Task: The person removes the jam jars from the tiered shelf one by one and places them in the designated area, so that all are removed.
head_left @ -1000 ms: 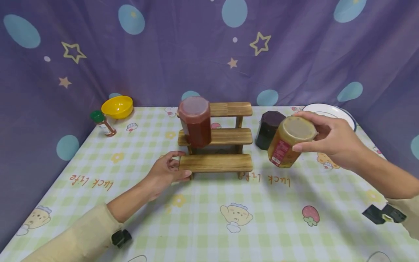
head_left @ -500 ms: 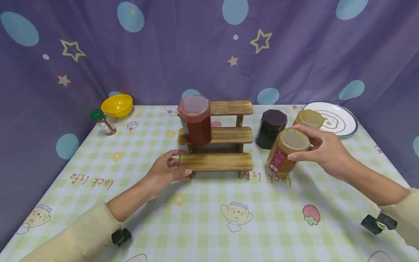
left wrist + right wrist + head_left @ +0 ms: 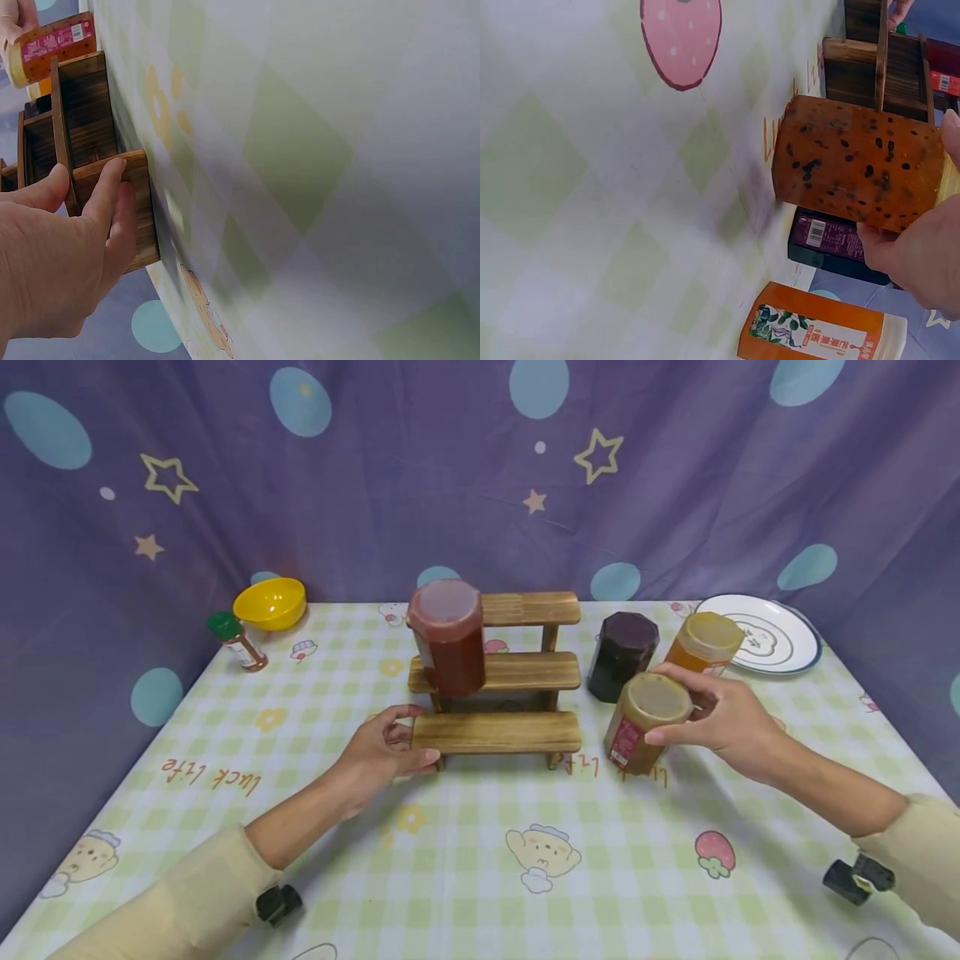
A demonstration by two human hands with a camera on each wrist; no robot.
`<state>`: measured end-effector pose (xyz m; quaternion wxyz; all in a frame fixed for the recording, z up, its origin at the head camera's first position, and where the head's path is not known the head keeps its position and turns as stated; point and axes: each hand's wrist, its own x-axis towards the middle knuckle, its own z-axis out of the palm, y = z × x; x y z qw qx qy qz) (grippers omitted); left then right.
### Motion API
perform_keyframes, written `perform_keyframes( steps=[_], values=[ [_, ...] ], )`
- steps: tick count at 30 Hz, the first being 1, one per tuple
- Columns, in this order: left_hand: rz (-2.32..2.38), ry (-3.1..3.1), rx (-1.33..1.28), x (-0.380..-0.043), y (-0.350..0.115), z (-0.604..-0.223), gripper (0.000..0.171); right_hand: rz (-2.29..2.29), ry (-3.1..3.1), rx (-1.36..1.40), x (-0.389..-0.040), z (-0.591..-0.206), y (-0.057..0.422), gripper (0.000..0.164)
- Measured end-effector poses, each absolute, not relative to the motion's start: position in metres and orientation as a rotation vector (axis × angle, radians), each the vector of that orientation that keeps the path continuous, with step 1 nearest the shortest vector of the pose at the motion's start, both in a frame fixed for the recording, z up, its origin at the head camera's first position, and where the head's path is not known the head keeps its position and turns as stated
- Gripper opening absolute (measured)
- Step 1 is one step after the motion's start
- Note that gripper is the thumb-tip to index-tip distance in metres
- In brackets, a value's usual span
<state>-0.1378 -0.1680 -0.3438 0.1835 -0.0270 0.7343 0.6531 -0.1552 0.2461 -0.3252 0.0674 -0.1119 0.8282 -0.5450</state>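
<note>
Bottle (image 3: 246,652): far left of the wooden rack (image 3: 498,731), green-capped, with the yellow bowl (image 3: 270,607) just behind.
Left hand (image 3: 378,756): here at the rack's left end — thumb and fingers bent round the lowest shelf, pinching it.
Red jar (image 3: 452,643): up on the rack's left side, seemingly the middle shelf.
Dark jar (image 3: 621,656): upright, just right of the rack.
Seeded jar (image 3: 647,720): near the rack's right front, roughly upright; can't tell whether its base touches down.
Right hand (image 3: 729,717): right of the rack, opened to jar width, gripping the seeded jar near its top — I'd call this step steering it beside the braced rack; next move calls for a firm, level grip clear of the dark jar.
Orange jar (image 3: 703,639): farther right of the rack, plate (image 3: 801,653) behind.
</note>
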Motion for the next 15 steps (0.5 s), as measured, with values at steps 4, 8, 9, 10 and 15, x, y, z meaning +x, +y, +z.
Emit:
perform_keyframes(
  steps=[4, 8, 9, 10, 15],
  values=[
    [1.847, 2.069, -0.075, -0.1376, -0.1678, -0.3436, 0.066, -1.575, 2.535, -0.328, -0.1536, -0.3244, 0.2449, 0.08],
    [1.845, 2.074, -0.071, -0.1376, -0.1682, -0.3438, 0.066, -1.491, 2.613, -0.366, -0.1541, -0.3241, 0.2452, 0.079],
    [1.843, 2.077, -0.07, -0.1376, -0.1684, -0.344, 0.066, -1.478, 2.624, -0.383, -0.1544, -0.324, 0.2454, 0.078],
    [1.842, 2.079, -0.069, -0.1377, -0.1685, -0.3442, 0.066, -1.464, 2.635, -0.403, -0.1546, -0.324, 0.2454, 0.078],
    [1.836, 2.082, -0.06, -0.1376, -0.1687, -0.345, 0.066, -1.458, 2.632, -0.471, -0.154, -0.3243, 0.2461, 0.078]
  ],
)
